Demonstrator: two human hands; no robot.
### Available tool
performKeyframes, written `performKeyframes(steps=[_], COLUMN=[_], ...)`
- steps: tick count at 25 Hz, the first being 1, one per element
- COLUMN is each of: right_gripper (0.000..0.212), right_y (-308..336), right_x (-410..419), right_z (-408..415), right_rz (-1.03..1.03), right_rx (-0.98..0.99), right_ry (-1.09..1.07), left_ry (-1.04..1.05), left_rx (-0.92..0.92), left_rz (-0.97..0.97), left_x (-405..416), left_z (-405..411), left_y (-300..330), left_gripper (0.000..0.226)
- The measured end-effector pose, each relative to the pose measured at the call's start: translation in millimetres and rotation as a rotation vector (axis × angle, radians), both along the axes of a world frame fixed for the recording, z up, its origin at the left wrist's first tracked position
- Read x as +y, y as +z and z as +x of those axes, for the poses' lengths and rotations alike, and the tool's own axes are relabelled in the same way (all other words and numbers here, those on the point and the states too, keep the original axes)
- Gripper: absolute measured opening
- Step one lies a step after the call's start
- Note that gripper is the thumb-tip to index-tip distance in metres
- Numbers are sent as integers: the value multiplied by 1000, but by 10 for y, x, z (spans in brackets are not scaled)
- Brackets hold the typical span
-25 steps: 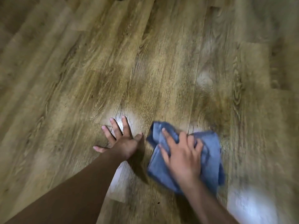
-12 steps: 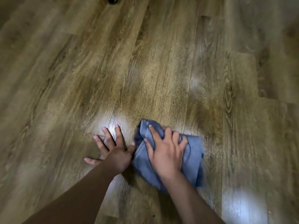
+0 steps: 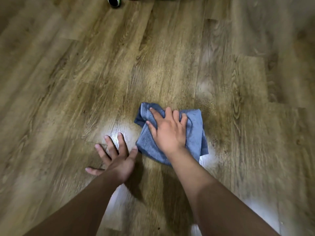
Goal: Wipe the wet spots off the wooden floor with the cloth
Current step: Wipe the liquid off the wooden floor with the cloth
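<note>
A crumpled blue-grey cloth (image 3: 196,132) lies on the wooden floor (image 3: 170,65), in the middle of the view. My right hand (image 3: 167,132) sits on top of it, palm down, and its fingertips dig into the folds and bunch the fabric. My left hand (image 3: 117,159) rests flat on the bare boards just left of the cloth, fingers spread, holding nothing. Pale shiny patches show on the floor ahead of the left hand (image 3: 124,128) and at the cloth's right corner (image 3: 210,155). I cannot tell wetness from light glare.
A small round ball (image 3: 114,1) with dark, white and green bands lies at the far top edge. Another bright patch (image 3: 262,210) lies on the boards to the right of my right forearm. Floorboards extend on all sides.
My right hand has slid the cloth left and then forward, away from me. The left hand stays planted on the floor. The ball has come into view at the top.
</note>
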State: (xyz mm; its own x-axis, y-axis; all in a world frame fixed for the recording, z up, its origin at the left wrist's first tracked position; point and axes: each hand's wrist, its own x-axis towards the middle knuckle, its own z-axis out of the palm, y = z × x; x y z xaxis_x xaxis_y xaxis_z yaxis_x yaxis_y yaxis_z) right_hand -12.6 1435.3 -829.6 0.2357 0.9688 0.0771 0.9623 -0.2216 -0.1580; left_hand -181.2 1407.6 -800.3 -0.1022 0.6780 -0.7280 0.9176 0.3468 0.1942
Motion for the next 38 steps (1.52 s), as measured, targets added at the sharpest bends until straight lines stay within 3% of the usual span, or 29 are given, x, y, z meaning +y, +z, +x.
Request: performKeyframes(steps=[8,12,15,17,19,26,29,33,38], right_gripper=[50,55,63,58,52,50,48,54,54], right_y=[-29,-36,-27,-24,-2,-71,-95,-37,-113], right_x=[-1271,-2428,-3042,-2969,-2749,-1676,-1457,-889,-127], right_z=[-234,-373,-184,168,588,2019,2261,2936,3636], right_rz=[32,-34,-62,-72,-53,24,60,35,92], right_rx=[20,11,-33,-53,-59,-111,-96,-72,-100], right_ry=[-76,-77,-65,-81,-171,-446,-406,-473,-440], left_ry=[-9,-37,-227,-573,-762,-679,-658,-602,-566], left_rx=[33,105,186,88,-39,-67,-59,-139,46], left_rz=[55,99,333,436,421,370,328,326,734], left_x=[-19,-45,-171,-227,-274,124,352,559,459], left_z=[-27,-7,169,453,941,2425,2728,3056,3151], left_y=[-72,-158,-228,-213,-234,-150,-178,-229,-587], left_gripper=[86,97,103,87,84,98,103,85,79])
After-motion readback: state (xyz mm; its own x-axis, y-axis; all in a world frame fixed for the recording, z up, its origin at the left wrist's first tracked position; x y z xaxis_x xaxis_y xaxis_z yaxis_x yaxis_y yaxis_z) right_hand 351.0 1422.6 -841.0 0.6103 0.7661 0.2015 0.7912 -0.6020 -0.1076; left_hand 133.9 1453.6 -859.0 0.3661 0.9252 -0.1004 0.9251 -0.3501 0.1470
